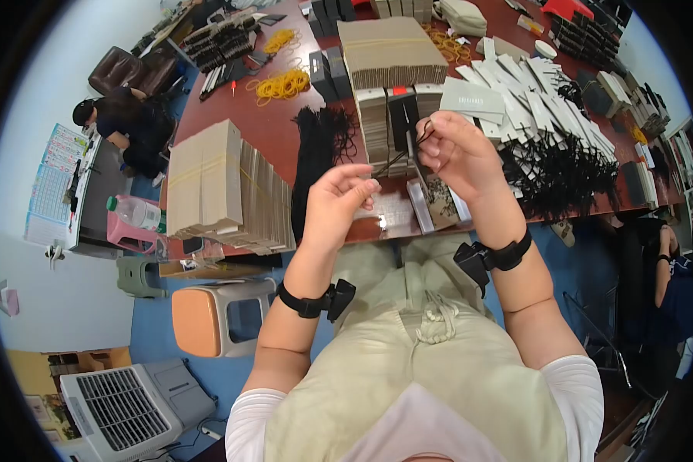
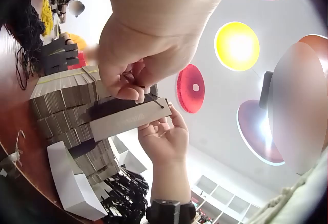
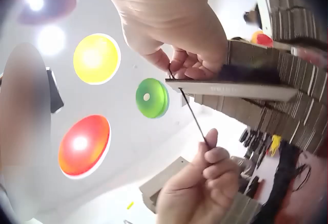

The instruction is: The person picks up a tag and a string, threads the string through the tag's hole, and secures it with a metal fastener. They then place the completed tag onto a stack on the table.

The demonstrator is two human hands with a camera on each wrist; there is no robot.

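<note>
A flat card hang tag (image 3: pixel 230 89), dark on one face and pale with faint lettering on the other, hangs between my hands. A thin black cord (image 3: pixel 193 114) runs through the hole near its end. My left hand (image 1: pixel 339 202) pinches one end of the cord between thumb and fingers and draws it straight. At the tag's holed end, my right hand (image 1: pixel 463 154) pinches the cord's other part with thumb and forefinger. Below the hands is a small white open box (image 1: pixel 427 208). Behind the tag rise stacked brown cards (image 1: pixel 393 58).
A banded card stack (image 1: pixel 208 185) stands at the table's left front, beside a bundle of black cords (image 1: pixel 316 154). White tags with black strings (image 1: pixel 547 100) are heaped at right. Yellow rubber bands (image 1: pixel 281 86) lie farther back. A stool (image 1: pixel 200 322) stands at left; another person (image 1: pixel 127 127) sits beyond.
</note>
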